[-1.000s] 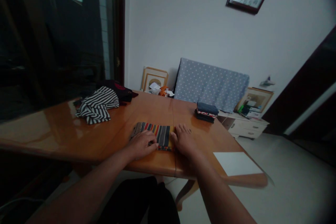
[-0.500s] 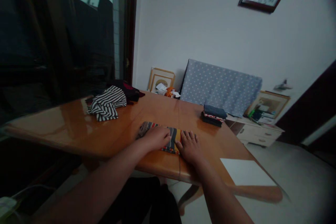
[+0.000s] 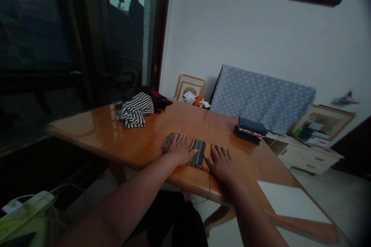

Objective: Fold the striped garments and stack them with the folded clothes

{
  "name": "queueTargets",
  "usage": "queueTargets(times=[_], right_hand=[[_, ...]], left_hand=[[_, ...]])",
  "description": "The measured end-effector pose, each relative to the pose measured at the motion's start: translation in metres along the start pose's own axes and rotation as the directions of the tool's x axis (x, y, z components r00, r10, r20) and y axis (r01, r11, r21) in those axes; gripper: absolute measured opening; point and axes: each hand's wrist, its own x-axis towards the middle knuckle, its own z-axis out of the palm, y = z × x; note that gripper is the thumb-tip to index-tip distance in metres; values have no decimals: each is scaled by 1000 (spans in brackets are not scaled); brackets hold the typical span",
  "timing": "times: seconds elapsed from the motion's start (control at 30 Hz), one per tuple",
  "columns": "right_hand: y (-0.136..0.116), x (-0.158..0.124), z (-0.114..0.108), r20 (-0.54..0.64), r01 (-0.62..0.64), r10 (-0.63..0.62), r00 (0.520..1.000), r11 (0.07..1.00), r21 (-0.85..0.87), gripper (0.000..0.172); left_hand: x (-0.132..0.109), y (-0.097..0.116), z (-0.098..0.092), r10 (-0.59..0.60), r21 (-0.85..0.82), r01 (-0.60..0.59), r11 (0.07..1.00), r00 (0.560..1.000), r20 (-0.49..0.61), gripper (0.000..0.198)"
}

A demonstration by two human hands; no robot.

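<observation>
A folded striped garment [image 3: 198, 153], in grey, yellow and red bands, lies flat near the front edge of the wooden table [image 3: 139, 148]. My left hand [image 3: 180, 150] rests on its left part, fingers stretched out and thumb pointing right. Over its right end lies my right hand [image 3: 220, 162], palm down with the fingers apart. Both hands press on the cloth without gripping it, and they hide parts of it.
Back left on the table is a crumpled black-and-white striped cloth [image 3: 135, 109] beside a dark garment [image 3: 155, 97]. A folded clothes stack [image 3: 251, 129] sits at the right. White paper [image 3: 292, 201] lies front right. A power strip [image 3: 27, 210] is low at left.
My left hand has moved left along the garment and its fingers have spread flat. My right hand stays on the right end. The camera view has turned left.
</observation>
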Motion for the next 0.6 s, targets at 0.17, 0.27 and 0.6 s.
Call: queueTargets(times=[0.17,0.27,0.6], right_hand=[[0,-1,-4,22,-32,31,999,999,11,82],[1,-1,-6,41,-23,22,999,1000,18,82],[3,0,-14,74,7,-10,997,999,31,82]], left_hand=[[-6,-6,-9,-50,15,50,999,999,5,98],[-8,-12,-12,-43,-8,44,999,999,15,97],[-4,-11,-10,-54,11,53,999,997,46,85]])
